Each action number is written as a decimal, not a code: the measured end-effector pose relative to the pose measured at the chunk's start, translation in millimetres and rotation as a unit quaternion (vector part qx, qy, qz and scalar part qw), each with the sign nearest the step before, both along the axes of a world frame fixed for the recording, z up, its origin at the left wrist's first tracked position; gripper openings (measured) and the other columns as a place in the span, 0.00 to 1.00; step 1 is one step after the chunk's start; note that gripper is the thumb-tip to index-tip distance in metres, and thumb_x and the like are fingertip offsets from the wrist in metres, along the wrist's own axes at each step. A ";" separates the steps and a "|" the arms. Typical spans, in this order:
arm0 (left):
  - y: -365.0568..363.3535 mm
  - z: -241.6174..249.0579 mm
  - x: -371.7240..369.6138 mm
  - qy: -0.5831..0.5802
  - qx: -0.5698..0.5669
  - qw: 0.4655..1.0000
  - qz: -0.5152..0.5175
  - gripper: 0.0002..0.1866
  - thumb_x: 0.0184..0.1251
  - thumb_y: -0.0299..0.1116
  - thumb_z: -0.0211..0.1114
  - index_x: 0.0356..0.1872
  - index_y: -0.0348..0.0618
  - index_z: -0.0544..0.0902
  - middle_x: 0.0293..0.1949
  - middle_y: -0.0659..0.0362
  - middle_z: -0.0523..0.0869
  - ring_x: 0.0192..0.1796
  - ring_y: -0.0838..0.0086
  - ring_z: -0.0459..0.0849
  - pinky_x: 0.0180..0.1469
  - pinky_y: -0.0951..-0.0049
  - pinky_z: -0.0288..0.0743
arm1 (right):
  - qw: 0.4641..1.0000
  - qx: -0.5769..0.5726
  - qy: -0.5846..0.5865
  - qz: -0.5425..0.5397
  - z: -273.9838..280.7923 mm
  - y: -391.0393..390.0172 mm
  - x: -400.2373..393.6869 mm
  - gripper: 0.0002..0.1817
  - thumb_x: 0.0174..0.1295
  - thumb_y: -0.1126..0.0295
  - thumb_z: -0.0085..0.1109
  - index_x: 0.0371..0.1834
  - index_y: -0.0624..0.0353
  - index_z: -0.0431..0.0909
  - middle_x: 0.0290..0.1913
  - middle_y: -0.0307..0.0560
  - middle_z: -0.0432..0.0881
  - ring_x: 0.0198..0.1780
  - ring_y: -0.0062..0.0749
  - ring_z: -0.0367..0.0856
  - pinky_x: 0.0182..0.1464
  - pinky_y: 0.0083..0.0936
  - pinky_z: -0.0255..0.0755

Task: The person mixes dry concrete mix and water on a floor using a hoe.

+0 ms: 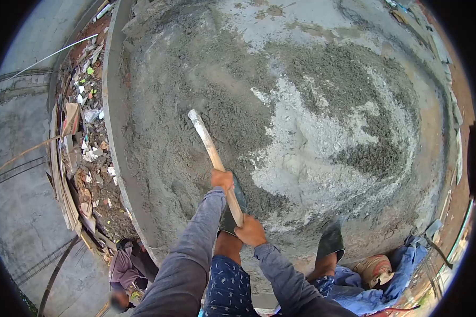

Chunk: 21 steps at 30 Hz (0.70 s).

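A curved wooden tool handle [210, 148] slants across the middle of the view. Its far end is whitish and lies over the grey mix, and no blade can be made out there. My left hand [222, 179] is closed round the handle partway down. Lower, near the handle's close end, my right hand [251, 231] grips it too. Beneath and ahead of both hands spreads wet grey cement mix [190, 79], with a pale dry powder patch [291, 142] right of the handle. One dark boot [238, 193] stands just behind the handle.
A second boot [330, 240] stands at right. A concrete edge [113, 121] borders the mix at left, with rubble and scraps [92, 153] beyond. Another person [129, 269] is at lower left. A blue tarp [402, 274] and a sack [374, 270] lie at lower right.
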<state>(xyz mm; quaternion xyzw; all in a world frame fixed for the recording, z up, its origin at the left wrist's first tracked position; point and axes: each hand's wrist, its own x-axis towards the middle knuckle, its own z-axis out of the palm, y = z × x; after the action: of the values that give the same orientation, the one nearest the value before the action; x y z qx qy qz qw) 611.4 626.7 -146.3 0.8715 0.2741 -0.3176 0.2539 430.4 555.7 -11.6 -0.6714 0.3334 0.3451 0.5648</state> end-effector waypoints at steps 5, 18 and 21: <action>-55.2 20.4 -163.6 0.107 -0.068 0.987 0.100 0.24 0.62 0.24 0.63 0.56 0.28 0.64 0.30 0.46 0.83 0.23 0.64 0.85 0.22 0.64 0.83 | 0.996 -0.008 0.070 0.055 38.8 -74.5 -147.2 0.24 0.51 0.59 0.65 0.51 0.57 0.81 0.43 0.63 0.87 0.47 0.63 0.85 0.52 0.51 0.79; -116.0 69.5 -277.8 0.281 -0.205 0.906 0.243 0.08 0.65 0.24 0.65 0.40 0.31 0.77 0.31 0.51 0.81 0.30 0.63 0.82 0.36 0.60 0.85 | 0.994 -0.015 0.082 0.071 134.5 -185.1 -219.9 0.22 0.50 0.57 0.67 0.43 0.62 0.85 0.39 0.65 0.87 0.45 0.61 0.86 0.52 0.48 0.79; -140.0 88.7 -270.8 0.309 -0.259 0.843 0.357 0.07 0.66 0.25 0.66 0.39 0.38 0.75 0.33 0.55 0.77 0.34 0.67 0.78 0.43 0.61 0.83 | 0.995 0.002 0.080 0.065 180.4 -235.6 -220.7 0.22 0.50 0.58 0.68 0.43 0.63 0.84 0.39 0.65 0.87 0.45 0.61 0.86 0.51 0.47 0.79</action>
<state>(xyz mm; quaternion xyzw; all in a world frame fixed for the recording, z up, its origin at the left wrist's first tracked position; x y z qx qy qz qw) 340.6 486.8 -57.6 0.4725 0.5379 -0.5173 0.4687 209.6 320.0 168.8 -0.6608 0.3320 0.4342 0.5143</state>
